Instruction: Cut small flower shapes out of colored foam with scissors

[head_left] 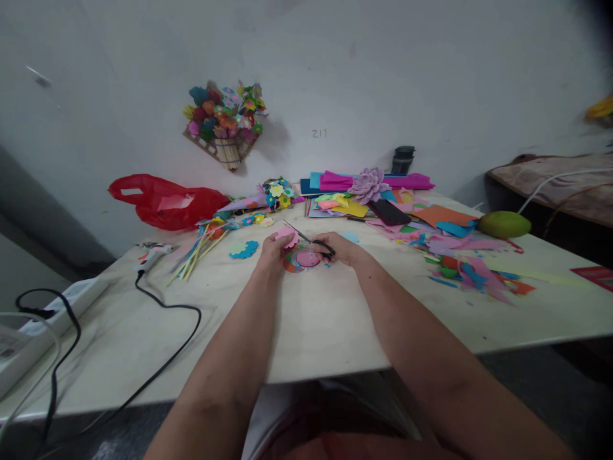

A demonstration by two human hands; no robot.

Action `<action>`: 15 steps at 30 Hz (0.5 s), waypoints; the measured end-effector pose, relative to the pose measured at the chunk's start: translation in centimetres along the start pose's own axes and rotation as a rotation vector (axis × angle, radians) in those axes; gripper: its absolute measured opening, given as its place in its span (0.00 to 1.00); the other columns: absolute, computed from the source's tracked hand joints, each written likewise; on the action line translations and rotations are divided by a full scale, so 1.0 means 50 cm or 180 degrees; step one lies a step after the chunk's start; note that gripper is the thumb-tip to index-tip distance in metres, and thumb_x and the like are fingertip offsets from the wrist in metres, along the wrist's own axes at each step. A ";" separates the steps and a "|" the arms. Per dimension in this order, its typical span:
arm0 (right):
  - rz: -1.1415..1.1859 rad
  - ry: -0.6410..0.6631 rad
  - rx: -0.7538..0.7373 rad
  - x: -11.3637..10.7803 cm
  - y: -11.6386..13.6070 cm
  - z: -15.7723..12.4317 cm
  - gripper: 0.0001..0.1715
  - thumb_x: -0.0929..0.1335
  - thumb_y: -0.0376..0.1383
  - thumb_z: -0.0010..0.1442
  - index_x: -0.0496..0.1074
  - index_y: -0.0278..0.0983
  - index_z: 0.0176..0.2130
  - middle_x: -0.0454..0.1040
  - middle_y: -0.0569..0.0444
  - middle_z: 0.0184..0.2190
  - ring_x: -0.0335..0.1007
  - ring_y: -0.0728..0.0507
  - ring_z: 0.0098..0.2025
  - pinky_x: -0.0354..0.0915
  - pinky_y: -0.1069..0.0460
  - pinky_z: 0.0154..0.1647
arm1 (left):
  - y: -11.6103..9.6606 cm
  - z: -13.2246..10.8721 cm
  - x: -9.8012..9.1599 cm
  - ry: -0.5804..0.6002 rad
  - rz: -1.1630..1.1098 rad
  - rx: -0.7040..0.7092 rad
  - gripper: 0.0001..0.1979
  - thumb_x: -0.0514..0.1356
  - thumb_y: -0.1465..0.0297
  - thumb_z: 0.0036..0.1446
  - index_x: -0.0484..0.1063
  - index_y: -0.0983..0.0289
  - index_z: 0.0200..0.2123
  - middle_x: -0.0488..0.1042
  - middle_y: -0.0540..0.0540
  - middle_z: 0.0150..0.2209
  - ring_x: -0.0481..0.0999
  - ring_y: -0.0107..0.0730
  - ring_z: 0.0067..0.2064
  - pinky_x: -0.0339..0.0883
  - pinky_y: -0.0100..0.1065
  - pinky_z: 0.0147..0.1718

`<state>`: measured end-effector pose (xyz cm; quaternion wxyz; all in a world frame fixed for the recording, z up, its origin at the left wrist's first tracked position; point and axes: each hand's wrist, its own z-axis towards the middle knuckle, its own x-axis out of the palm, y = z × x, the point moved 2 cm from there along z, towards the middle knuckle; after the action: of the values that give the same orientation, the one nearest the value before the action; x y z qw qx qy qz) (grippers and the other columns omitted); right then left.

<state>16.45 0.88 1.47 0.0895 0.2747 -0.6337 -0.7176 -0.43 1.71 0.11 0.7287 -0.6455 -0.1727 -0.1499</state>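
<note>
My left hand [274, 249] is closed on a small pink paper flower shape [288, 237], held just above the table [311, 319]. My right hand [341, 248] grips black-handled scissors [312, 241] whose blades point left toward the pink shape. Under both hands lie round paper cut-outs [302, 260], pink on red. A blue flower cut-out [244, 250] lies on the table to the left of my left hand.
A glue gun [152, 253] with a black cord [178, 319] lies at the left beside a red plastic bag [165, 201]. Coloured sticks [198, 246], paper flowers [278, 191], paper sheets [364, 191] and scraps [469, 268] cover the back and right. A green fruit [504, 224] sits at the far right.
</note>
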 end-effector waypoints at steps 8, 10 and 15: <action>0.0063 0.0012 0.0022 -0.001 -0.002 0.001 0.15 0.69 0.43 0.50 0.65 0.33 0.25 0.62 0.61 0.12 0.53 0.55 0.12 0.46 0.59 0.11 | 0.000 0.002 -0.001 -0.0015 -0.0046 0.0014 0.13 0.69 0.73 0.33 0.68 0.66 0.23 0.70 0.52 0.23 0.69 0.24 0.24 0.66 0.28 0.24; 0.0089 0.0013 0.0019 -0.002 -0.002 0.001 0.15 0.69 0.43 0.49 0.65 0.33 0.25 0.62 0.61 0.12 0.53 0.55 0.12 0.45 0.59 0.11 | 0.000 0.002 -0.002 0.0014 -0.0004 0.0012 0.13 0.69 0.72 0.33 0.69 0.67 0.24 0.71 0.52 0.23 0.69 0.24 0.23 0.66 0.28 0.23; -0.0015 0.0025 0.0015 -0.002 -0.005 0.003 0.15 0.69 0.42 0.50 0.65 0.33 0.24 0.61 0.61 0.11 0.51 0.56 0.12 0.46 0.59 0.11 | 0.001 0.003 -0.003 -0.0008 -0.0015 -0.0004 0.13 0.69 0.72 0.32 0.69 0.67 0.23 0.71 0.52 0.21 0.68 0.23 0.21 0.65 0.27 0.22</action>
<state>16.53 1.10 1.25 0.0896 0.2792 -0.6344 -0.7152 -0.55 1.88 0.03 0.7277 -0.6458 -0.1750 -0.1509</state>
